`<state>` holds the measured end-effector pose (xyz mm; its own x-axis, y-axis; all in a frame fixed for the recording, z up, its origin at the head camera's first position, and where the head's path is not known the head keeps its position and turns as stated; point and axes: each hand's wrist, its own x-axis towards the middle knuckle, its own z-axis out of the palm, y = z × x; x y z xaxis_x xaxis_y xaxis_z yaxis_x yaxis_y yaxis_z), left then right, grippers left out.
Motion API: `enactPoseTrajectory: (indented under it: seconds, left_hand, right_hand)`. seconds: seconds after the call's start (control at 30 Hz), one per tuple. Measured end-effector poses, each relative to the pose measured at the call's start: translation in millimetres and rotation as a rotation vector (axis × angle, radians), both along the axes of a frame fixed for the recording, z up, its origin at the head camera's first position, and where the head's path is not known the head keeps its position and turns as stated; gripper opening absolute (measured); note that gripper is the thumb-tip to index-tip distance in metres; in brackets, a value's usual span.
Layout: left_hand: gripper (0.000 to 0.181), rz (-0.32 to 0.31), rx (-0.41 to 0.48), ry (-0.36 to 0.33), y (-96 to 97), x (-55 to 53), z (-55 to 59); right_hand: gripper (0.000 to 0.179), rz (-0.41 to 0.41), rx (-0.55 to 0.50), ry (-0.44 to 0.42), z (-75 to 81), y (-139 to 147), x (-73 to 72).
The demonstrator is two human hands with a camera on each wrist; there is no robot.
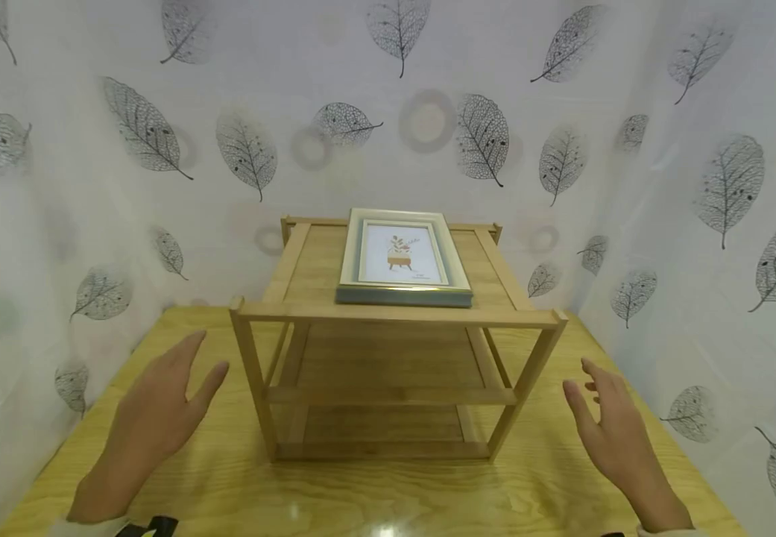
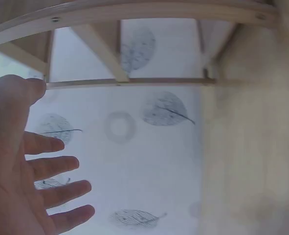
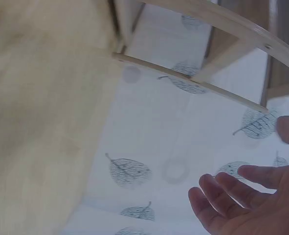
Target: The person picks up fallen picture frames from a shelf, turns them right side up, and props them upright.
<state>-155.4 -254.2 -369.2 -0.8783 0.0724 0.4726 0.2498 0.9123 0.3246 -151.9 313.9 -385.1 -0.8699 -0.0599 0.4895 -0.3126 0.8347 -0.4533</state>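
Note:
A light wooden shelf rack with three tiers stands on the table. On its top board lies a picture frame, face up, with a pale gold border and a printed potted plant inside. To the left of the rack my left hand hangs empty, thumb spread from the fingers. My right hand is off the rack's right side, fingers loosely bent around nothing. The left wrist view shows the left fingers spread beside the rack; the right wrist view shows the right fingers slightly curled and apart from it.
The wood-grained table spreads beneath the rack and both hands. White curtains with grey leaf prints close in the back and both sides. A dark band circles the left wrist.

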Motion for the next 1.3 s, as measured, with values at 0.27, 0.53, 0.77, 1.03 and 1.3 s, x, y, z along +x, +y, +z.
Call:
enactPoseTrajectory:
  seconds: [0.27,0.53,0.77,1.03,1.3]
  left_hand:
    - [0.059,-0.046,0.143,0.057,10.5,-10.4,55.3]
    - [0.051,-0.076,0.167,0.062,32.2,-17.1,112.3]
    - [0.054,-0.111,0.136,-0.003,59.8,-24.5,152.9]
    - [0.054,-0.158,0.114,-0.155,92.4,-37.5,177.5]
    - [0.055,-0.234,0.017,-0.259,115.6,-45.1,180.8]
  right_hand:
    - [0.043,0.006,-0.091,0.167,49.5,3,-14.4]
    - [0.036,0.019,-0.122,0.189,108.7,-8,-34.3]
    - [0.040,0.039,-0.104,0.120,151.8,-31,-48.6]
    - [0.046,0.113,-0.055,0.000,181.2,-71,-59.1]
    - [0.047,0.187,-0.017,-0.153,191.8,-107,-65.4]
